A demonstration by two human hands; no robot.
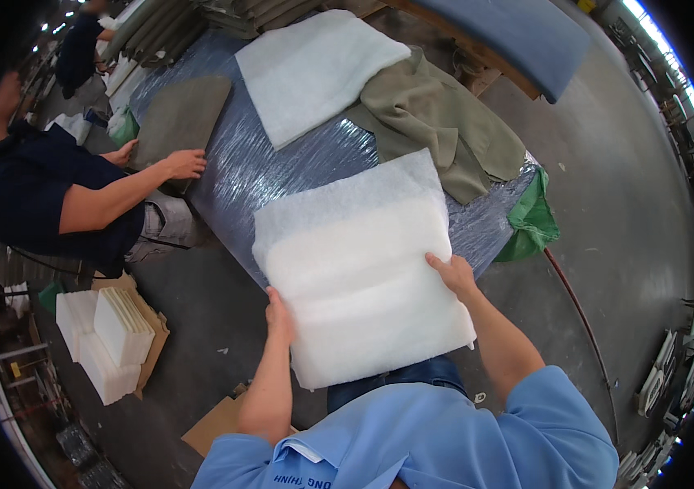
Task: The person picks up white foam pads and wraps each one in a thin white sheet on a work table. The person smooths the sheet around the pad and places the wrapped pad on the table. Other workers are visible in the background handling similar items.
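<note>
One co-worker [61,187] in a dark navy shirt stands at the left of the frame, with a stack of white foam slabs [110,334] below. I see that person's two hands holding a flat olive-grey panel [180,118] at upper left. Next comes a table [237,183] under shiny, bluish plastic film. At lower centre, I have the wearer's left hand [279,318] gripping the left edge of a rectangular pad of fluffy white batting [363,285], which spans the middle of the frame, over the table's near end. Another white batting sheet [314,77] lies at upper centre, its right corner beside a rumpled olive-green cloth [436,110]. I have the right hand [454,273] closed on the pad's right edge, thumb on top, the other fingers mostly hidden. Green plastic sheeting [533,220] hangs at right, near a dark reddish hose [575,301].
</note>
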